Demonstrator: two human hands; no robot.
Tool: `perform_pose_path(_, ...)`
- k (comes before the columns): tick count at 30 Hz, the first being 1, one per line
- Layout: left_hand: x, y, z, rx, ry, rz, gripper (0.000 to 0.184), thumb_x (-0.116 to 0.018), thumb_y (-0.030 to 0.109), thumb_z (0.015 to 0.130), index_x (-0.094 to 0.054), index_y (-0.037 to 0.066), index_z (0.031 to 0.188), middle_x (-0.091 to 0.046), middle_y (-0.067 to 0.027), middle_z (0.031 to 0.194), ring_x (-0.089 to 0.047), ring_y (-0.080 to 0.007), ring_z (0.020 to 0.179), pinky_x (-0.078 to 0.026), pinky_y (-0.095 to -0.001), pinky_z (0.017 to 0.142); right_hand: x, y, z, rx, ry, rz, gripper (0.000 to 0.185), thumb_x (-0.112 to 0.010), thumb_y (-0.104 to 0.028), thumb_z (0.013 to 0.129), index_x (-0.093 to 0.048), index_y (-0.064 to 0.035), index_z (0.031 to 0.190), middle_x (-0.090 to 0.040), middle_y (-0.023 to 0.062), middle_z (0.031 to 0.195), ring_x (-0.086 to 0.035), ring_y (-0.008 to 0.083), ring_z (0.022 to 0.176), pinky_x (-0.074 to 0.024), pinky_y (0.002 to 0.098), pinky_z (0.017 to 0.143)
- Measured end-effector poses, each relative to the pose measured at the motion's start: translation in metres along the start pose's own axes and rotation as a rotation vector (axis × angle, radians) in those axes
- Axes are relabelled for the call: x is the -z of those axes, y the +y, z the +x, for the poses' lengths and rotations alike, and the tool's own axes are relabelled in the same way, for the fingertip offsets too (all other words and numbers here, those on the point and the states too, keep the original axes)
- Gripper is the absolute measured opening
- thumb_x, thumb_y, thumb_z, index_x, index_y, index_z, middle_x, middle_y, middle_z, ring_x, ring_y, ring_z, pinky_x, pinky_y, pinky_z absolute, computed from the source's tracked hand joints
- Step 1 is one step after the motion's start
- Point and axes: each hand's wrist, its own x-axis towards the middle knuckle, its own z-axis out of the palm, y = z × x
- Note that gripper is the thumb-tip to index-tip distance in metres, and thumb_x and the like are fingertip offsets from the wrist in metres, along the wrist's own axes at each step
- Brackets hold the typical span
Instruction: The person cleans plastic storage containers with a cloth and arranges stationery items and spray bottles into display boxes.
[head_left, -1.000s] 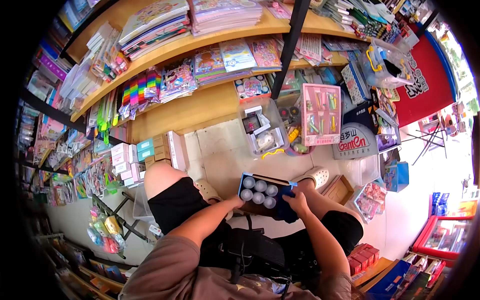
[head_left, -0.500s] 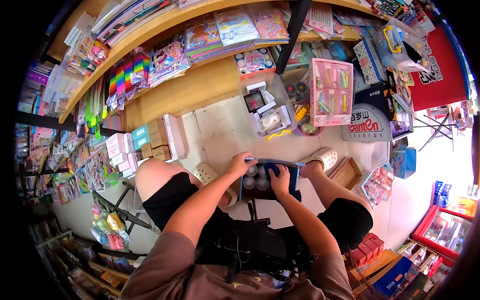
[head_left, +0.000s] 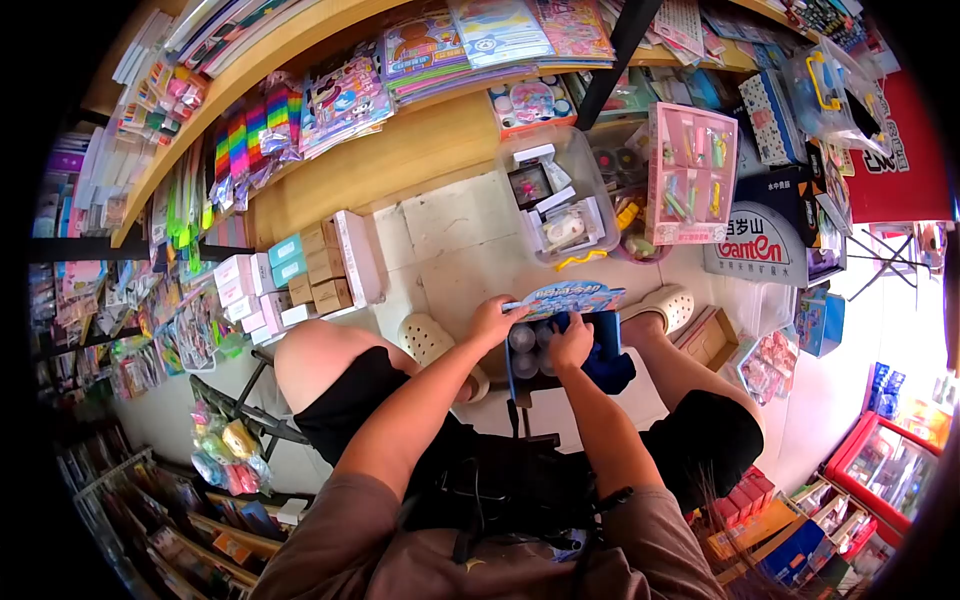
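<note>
A blue cardboard box (head_left: 517,390) with a raised printed header panel (head_left: 575,297) stands between my legs. Several translucent round capsules or cups (head_left: 524,362) sit in its left part. My left hand (head_left: 493,322) is closed on the left end of the header panel. Over the box's middle, my right hand (head_left: 571,343) has its fingers curled beside the cups; what they grip, if anything, is hidden. A dark blue, cloth-like thing (head_left: 612,373) bulges at the box's right side.
Ahead is a clear plastic bin (head_left: 512,225) with small boxes, next to a pink boxed set (head_left: 692,175). Small cartons (head_left: 325,265) stand at the left. An open brown box (head_left: 710,340) lies beyond my right shoe (head_left: 668,308). Wooden shelves (head_left: 400,150) hold books.
The header panel now shows more of its printed face. My right hand has shifted off the dark blue thing toward the cups. The whole view has moved slightly.
</note>
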Motion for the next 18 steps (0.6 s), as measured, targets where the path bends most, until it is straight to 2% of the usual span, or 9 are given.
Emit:
perform_pose_path(4, -0.006, -0.012, 0.003, 0.006, -0.003, -0.062, 0.038, -0.065, 0.040, 0.075, -0.063, 0.003, 0.084, -0.063, -0.0139, 0.074, -0.060, -0.0251, 0.066, -0.045, -0.0354, 0.060, 0.006, 0.002, 0.001, -0.031, 0.008, -0.017, 0.029, -0.068, -0.009, 0.066, -0.056, -0.0017, 0.091, -0.059, 0.0192, 0.081, -0.054, 0.0369, 0.082, -0.0437, 0.0413, 0.072)
perform_pose_path(6, -0.009, -0.023, 0.006, 0.017, -0.021, -0.106, 0.038, -0.064, 0.039, 0.075, -0.063, 0.003, 0.085, -0.063, -0.0134, 0.074, -0.060, -0.0243, 0.067, -0.045, -0.0350, 0.061, 0.011, 0.014, 0.006, -0.071, 0.041, 0.185, 0.030, -0.067, -0.009, 0.067, -0.056, -0.0021, 0.094, -0.059, 0.0203, 0.083, -0.056, 0.0374, 0.083, -0.0442, 0.0403, 0.073)
perform_pose_path(8, -0.008, -0.019, 0.005, 0.033, -0.020, -0.090, 0.035, -0.064, 0.035, 0.077, -0.063, 0.001, 0.086, -0.063, -0.0099, 0.072, -0.058, -0.0170, 0.064, -0.044, -0.0306, 0.058, 0.026, 0.032, 0.014, -0.078, 0.064, 0.285, 0.030, -0.067, -0.011, 0.069, -0.055, -0.0002, 0.094, -0.060, 0.0212, 0.086, -0.058, 0.0381, 0.082, -0.0448, 0.0397, 0.072)
perform_pose_path(9, -0.007, -0.015, 0.004, 0.035, -0.020, -0.083, 0.033, -0.064, 0.032, 0.078, -0.062, 0.001, 0.087, -0.062, -0.0081, 0.071, -0.057, -0.0133, 0.062, -0.044, -0.0285, 0.057, 0.033, 0.040, 0.018, -0.002, 0.109, 0.294, 0.030, -0.068, -0.013, 0.070, -0.055, 0.0015, 0.093, -0.061, 0.0213, 0.083, -0.058, 0.0382, 0.081, -0.0449, 0.0403, 0.071)
perform_pose_path(11, -0.008, -0.014, 0.004, 0.015, -0.008, -0.087, 0.034, -0.064, 0.033, 0.078, -0.062, 0.000, 0.087, -0.062, -0.0077, 0.071, -0.056, -0.0131, 0.061, -0.044, -0.0288, 0.055, 0.048, 0.052, 0.024, -0.115, 0.010, 0.258, 0.030, -0.067, -0.013, 0.071, -0.055, 0.0035, 0.093, -0.061, 0.0209, 0.084, -0.059, 0.0360, 0.081, -0.0445, 0.0386, 0.071)
perform_pose_path(12, -0.008, -0.014, 0.004, 0.024, -0.009, -0.086, 0.034, -0.064, 0.033, 0.078, -0.062, 0.000, 0.087, -0.062, -0.0075, 0.071, -0.056, -0.0131, 0.061, -0.044, -0.0289, 0.055, 0.054, 0.057, 0.025, -0.131, -0.067, 0.245, 0.031, -0.066, -0.017, 0.072, -0.055, 0.0038, 0.092, -0.060, 0.0218, 0.084, -0.058, 0.0359, 0.082, -0.0443, 0.0390, 0.073)
perform_pose_path(15, -0.008, -0.011, 0.003, 0.051, -0.018, -0.087, 0.033, -0.064, 0.033, 0.078, -0.062, 0.001, 0.088, -0.062, -0.0071, 0.072, -0.055, -0.0133, 0.059, -0.043, -0.0288, 0.053, 0.050, 0.053, 0.017, -0.026, 0.000, 0.298, 0.034, -0.065, -0.020, 0.073, -0.054, 0.0038, 0.094, -0.060, 0.0223, 0.085, -0.058, 0.0364, 0.082, -0.0446, 0.0396, 0.072)
perform_pose_path(16, -0.008, -0.012, 0.003, 0.045, -0.014, -0.073, 0.033, -0.064, 0.032, 0.078, -0.062, 0.001, 0.088, -0.062, -0.0072, 0.072, -0.055, -0.0133, 0.060, -0.043, -0.0287, 0.053, 0.043, 0.052, 0.014, 0.012, -0.049, 0.282, 0.037, -0.065, -0.022, 0.074, -0.052, 0.0029, 0.097, -0.059, 0.0232, 0.090, -0.056, 0.0370, 0.086, -0.0439, 0.0405, 0.075)
perform_pose_path(18, -0.007, -0.012, 0.001, 0.046, -0.014, -0.050, 0.034, -0.064, 0.034, 0.078, -0.063, 0.002, 0.087, -0.063, -0.0093, 0.074, -0.057, -0.0170, 0.063, -0.044, -0.0305, 0.057, 0.026, 0.045, 0.005, -0.027, -0.054, 0.058, 0.043, -0.068, -0.026, 0.072, -0.049, 0.0011, 0.100, -0.055, 0.0245, 0.095, -0.052, 0.0397, 0.094, -0.0417, 0.0422, 0.080)
